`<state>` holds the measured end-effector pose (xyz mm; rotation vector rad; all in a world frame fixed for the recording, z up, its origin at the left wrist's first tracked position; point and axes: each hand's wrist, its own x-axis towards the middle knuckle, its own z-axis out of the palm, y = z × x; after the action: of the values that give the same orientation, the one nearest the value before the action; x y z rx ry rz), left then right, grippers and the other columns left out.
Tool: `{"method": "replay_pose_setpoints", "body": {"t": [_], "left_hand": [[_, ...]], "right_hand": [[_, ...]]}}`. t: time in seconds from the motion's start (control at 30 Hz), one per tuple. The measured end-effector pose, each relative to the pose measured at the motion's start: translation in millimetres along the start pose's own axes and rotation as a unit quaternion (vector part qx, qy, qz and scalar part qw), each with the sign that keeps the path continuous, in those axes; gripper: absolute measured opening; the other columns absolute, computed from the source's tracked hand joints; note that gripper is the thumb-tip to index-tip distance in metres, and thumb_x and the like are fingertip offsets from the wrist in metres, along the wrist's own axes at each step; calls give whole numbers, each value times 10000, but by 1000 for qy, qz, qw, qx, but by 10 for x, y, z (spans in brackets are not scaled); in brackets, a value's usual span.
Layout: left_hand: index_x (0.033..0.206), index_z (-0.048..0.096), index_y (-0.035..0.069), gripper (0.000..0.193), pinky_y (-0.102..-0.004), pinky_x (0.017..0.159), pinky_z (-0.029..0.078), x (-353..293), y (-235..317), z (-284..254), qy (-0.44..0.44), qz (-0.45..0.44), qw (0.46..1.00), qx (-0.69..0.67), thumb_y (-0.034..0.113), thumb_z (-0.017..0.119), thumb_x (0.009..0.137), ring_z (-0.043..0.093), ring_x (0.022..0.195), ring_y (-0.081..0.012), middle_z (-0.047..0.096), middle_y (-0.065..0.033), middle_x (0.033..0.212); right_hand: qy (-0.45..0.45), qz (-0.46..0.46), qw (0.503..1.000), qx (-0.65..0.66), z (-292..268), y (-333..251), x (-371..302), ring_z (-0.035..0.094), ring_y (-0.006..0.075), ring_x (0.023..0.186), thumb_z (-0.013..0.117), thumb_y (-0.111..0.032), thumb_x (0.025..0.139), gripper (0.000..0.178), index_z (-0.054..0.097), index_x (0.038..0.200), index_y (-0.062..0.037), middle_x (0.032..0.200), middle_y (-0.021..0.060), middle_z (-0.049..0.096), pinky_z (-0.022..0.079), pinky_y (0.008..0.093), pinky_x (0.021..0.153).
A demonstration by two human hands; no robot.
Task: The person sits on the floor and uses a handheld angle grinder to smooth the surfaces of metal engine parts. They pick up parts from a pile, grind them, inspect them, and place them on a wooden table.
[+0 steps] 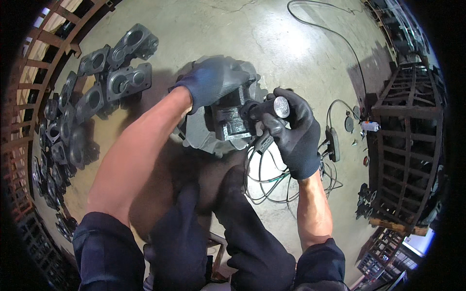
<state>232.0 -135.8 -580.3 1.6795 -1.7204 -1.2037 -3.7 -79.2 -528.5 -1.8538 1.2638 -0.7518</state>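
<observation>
My left hand (218,80), in a dark glove, grips the far side of a dark, blocky metal casting (235,121) with a rectangular recess. The casting rests on a wide round base (201,131) with a notched rim, between and ahead of my knees. In a black glove, my right hand (296,131) closes its fingers round a dark cylinder with a bright, round end face (281,107). That cylinder lies against the casting's right side; whether the two are joined I cannot tell. Beneath my right fingers shows a small black piece with a cable (262,144).
Several grey flanged castings (128,82) stand in rows on the floor at left. Coiled cables (264,191) and a black power strip (333,144) lie at right, near a small spray can (370,126). Metal racks (407,111) line the right side; a brown lattice frame (29,87) borders the left.
</observation>
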Motion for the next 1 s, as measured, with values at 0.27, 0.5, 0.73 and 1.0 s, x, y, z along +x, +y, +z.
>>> {"method": "replay_pose_setpoints", "body": {"t": [0.27,0.5,0.73,1.0], "left_hand": [[1115,710,-5,469,-386,848,513,-64,-1,7,25,6,999,-24,424,655,935,674,902,-250,717,-183,1008],[1134,693,-21,503,-407,872,506,-37,6,-2,-2,-3,1000,-17,443,616,957,671,928,-286,702,-210,1044],[1132,683,-38,511,-426,882,500,3,-43,10,10,40,998,38,437,592,966,668,963,-346,683,-241,1053],[1135,700,-14,471,-412,879,508,-49,15,17,6,5,1000,-15,411,606,957,679,953,-335,686,-236,1051]], "right_hand": [[-4,-61,994,-95,76,-11,49,700,234,1084,840,-217,831,525,641,1281,-35,1138,145,721,555,353,941],[-28,-137,975,-174,-33,-219,128,706,337,1028,789,-238,834,408,685,1171,-32,1108,187,719,559,416,891],[-1,-186,968,-167,78,-284,270,681,307,907,726,-94,875,124,727,981,-31,977,125,728,544,386,815],[17,-140,989,-48,223,-55,267,636,257,750,705,-164,931,167,723,913,1,813,129,697,511,375,714]]}}
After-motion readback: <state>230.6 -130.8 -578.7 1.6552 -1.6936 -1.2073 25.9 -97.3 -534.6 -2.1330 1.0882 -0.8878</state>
